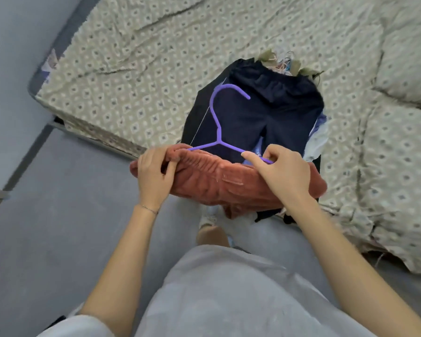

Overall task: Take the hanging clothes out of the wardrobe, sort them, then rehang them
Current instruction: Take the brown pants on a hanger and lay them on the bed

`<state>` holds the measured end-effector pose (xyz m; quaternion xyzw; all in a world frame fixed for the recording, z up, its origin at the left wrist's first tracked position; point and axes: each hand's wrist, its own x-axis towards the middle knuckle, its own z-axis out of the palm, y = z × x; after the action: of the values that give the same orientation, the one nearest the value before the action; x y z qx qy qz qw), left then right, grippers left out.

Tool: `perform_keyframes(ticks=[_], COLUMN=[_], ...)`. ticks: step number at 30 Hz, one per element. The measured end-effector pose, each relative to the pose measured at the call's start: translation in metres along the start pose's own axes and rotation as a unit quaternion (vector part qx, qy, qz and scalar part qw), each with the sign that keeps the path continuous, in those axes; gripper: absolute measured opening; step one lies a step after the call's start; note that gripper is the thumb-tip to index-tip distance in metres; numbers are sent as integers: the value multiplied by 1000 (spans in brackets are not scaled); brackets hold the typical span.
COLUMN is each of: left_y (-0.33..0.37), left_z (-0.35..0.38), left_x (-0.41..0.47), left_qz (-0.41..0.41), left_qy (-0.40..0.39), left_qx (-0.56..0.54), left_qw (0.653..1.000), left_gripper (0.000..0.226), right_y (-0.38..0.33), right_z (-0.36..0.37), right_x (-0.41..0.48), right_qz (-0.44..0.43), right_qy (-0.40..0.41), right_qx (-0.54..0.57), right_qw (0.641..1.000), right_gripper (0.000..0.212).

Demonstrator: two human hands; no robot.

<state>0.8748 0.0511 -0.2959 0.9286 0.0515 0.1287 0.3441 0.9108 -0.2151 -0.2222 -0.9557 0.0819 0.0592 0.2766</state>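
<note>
A rust-red ribbed garment [219, 183] hangs folded over a purple plastic hanger [216, 122], held above the bed's edge. My left hand [153, 176] grips the garment's left end where the hanger's arm goes in. My right hand [282, 171] pinches the hanger's right arm against the cloth. Behind them a pile of dark navy clothes [265, 113] lies on the bed, with pale blue cloth showing at its right side. A bunch of other hangers [286, 63] pokes out at the pile's far end.
The bed [136, 59] has a patterned beige sheet and a rumpled quilt [396, 166] at the right. Grey floor [46, 215] lies to the left. My legs in light trousers fill the lower frame.
</note>
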Motion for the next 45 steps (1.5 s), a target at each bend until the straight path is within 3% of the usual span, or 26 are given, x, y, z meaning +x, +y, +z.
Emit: perform_keyframes(ticks=[8,17,29,37,45], left_y=[34,56,49,36,26], left_z=[67,159,296,378,412], left_x=[113,196,288,380,409], left_qz=[72,68,-2,36,29], left_qy=[-77,-141,-136,-153,-160], left_qx=[-81,-95,-39,-53,-65], left_qw=[991,983,990,986,985], left_gripper=[13,18,30,21,21], right_y=[27,79,141,168,177], right_z=[-24,-31,10,31,42], right_x=[71,169,329,420,470], right_qz=[87,120,119,167,170], right_qy=[89,97,58,89,86], right_qx=[1,15,7,25,16], right_qw=[992,988,991,982,982], right_gripper=[61,58,58,56,56])
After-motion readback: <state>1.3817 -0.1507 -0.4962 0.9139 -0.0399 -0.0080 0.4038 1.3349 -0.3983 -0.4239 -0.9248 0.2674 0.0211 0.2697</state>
